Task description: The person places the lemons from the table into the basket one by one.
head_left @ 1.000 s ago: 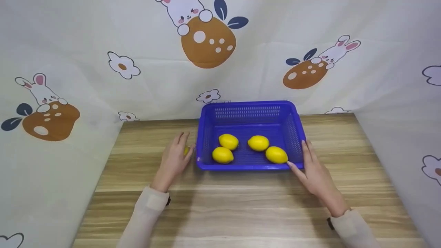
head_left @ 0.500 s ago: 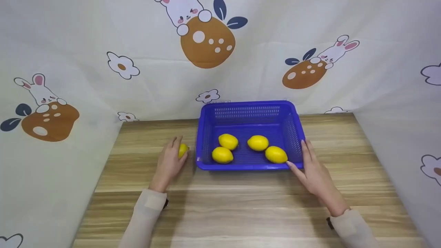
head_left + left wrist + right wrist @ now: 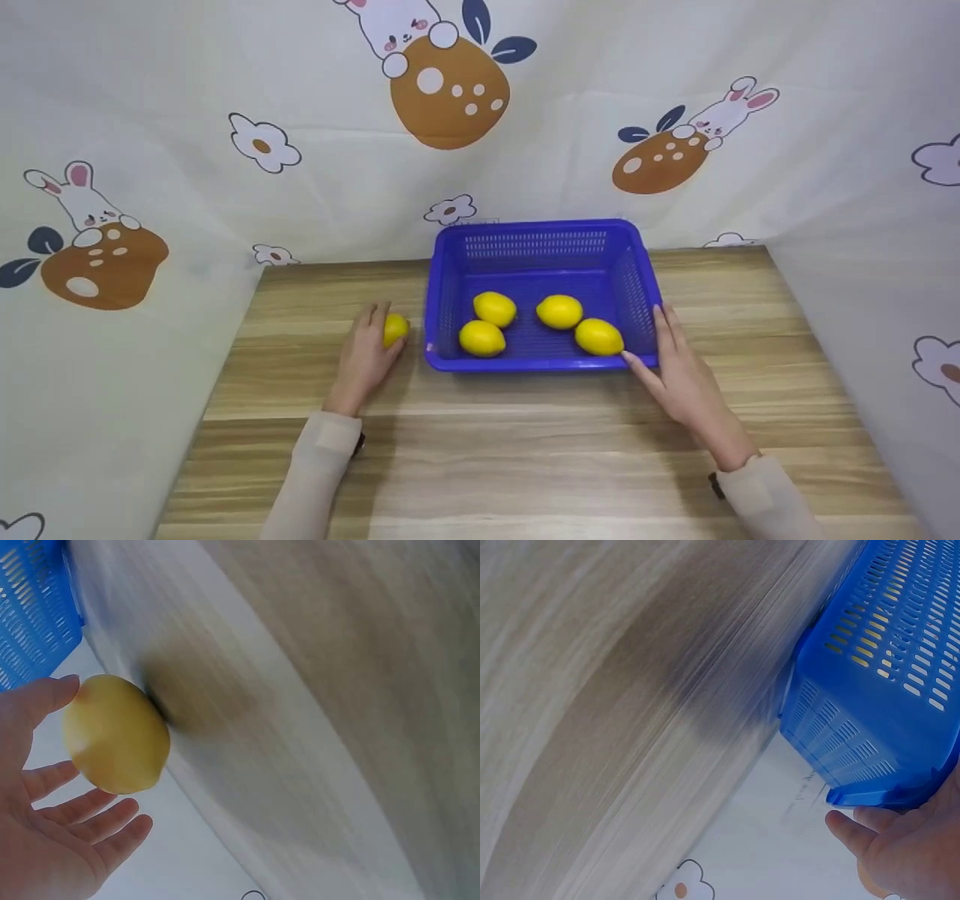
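Note:
A yellow lemon (image 3: 396, 328) sits on the wooden table to the left of a blue plastic basket (image 3: 540, 364). My left hand (image 3: 362, 358) is around this lemon (image 3: 116, 735), its thumb against one side. The left wrist view shows its fingers behind the fruit, some fingertips hidden. At the basket's near right corner, my right hand (image 3: 686, 382) rests with its thumb on the front rim and straight fingers along the right side. Inside the basket are several more lemons: two at the left (image 3: 482, 339) and two nearer the right (image 3: 598, 337).
Light fabric printed with rabbits and flowers (image 3: 337, 195) hangs behind the table and down both sides. The basket stands near the table's back edge (image 3: 337, 262). Bare wood grain (image 3: 510, 450) runs across the front of the table.
My left hand has shifted left and slightly toward me, so more of the lemon beside it shows. That lemon stays at nearly the same spot. My right hand and the basket have not visibly moved.

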A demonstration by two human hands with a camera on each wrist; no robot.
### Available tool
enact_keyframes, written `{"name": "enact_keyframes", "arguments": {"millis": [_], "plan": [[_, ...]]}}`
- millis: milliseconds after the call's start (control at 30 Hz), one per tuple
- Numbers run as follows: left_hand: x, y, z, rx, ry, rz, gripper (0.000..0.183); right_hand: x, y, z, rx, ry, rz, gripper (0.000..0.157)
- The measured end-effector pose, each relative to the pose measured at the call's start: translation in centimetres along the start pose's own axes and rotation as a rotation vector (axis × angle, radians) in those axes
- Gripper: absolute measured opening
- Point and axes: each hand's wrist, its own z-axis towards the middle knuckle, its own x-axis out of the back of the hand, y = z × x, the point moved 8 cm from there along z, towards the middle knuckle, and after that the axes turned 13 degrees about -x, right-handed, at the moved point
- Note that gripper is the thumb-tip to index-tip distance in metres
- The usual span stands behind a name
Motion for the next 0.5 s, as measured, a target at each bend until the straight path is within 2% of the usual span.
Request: {"name": "enact_keyframes", "arguments": {"millis": [233,500], "plan": [[-0.7,-0.7,-0.2,0.026,-0.052,-0.005,0.071,-0.1,0.1,0.1,0.003,0.013,-0.005,0.085],[-1.1,-0.9,-0.4,0.014,-0.024,-0.024,0.066,-0.1,0.1,0.1,0.008,0.013,-0.025,0.086]]}}
